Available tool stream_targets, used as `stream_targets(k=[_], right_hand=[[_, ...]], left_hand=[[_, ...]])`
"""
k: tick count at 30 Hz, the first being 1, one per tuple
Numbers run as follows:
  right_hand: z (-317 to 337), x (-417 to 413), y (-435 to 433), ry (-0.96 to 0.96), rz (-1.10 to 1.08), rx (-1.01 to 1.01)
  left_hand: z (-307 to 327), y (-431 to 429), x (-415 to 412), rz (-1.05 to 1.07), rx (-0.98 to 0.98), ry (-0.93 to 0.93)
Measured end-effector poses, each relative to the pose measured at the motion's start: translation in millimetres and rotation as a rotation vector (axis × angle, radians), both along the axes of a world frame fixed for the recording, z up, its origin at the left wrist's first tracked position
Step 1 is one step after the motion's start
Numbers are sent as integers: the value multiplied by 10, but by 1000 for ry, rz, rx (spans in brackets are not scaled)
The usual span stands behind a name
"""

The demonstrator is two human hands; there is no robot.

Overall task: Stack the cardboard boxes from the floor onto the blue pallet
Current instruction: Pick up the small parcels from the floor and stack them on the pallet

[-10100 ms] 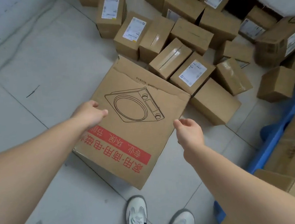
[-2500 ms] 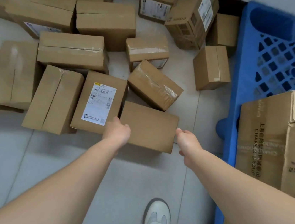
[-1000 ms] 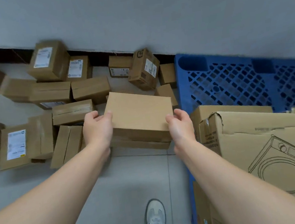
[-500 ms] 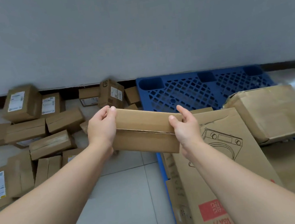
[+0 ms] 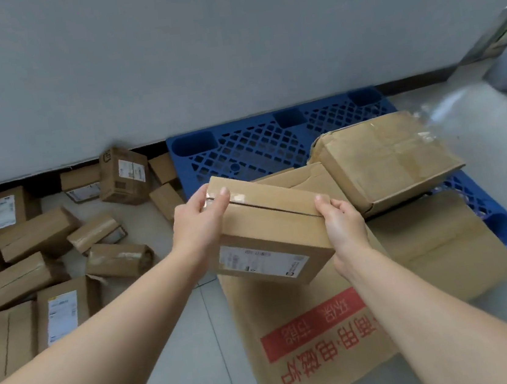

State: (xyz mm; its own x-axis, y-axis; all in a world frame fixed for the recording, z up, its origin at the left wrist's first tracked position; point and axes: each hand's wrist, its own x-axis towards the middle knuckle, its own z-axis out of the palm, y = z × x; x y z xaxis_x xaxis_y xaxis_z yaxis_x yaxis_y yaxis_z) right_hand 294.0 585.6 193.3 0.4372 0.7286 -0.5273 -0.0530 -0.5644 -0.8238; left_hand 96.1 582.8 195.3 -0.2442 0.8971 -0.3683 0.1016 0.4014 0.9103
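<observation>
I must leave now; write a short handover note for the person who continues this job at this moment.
Left hand and right hand: both have a grip on opposite ends of one small labelled box, held in the air over the big printed box.
Blue pallet: big printed box, a dented box and another flat box lie on it.
Left to do: set this box down, then bring the many floor boxes at the left.

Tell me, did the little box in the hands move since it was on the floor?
Yes. The small box left the floor pile and now sits in the air between both hands, to the right, above the big printed box on the blue pallet.
</observation>
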Motion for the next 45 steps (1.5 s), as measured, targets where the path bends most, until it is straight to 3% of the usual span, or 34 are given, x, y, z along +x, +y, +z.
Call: stream_targets(k=[7, 12, 20, 26, 34, 45], right_hand=[[-86, 1086, -102, 239, -226, -238], [-110, 1785, -145, 237, -361, -337], [-171, 2689, -209, 260, -441, -382], [-339, 3136, -233, 294, -465, -430], [-649, 3447, -182, 333, -440, -557], [-927, 3527, -41, 247, -282, -646]], left_hand=[[182, 194, 1097, -182, -53, -27], [122, 312, 1820, -416, 1, 65], [-14, 543, 2859, -455, 67, 206], [-218, 719, 3424, -635, 31, 322], [-491, 836, 3856, -890, -93, 650], [-806, 866, 3892, -922, -227, 827]])
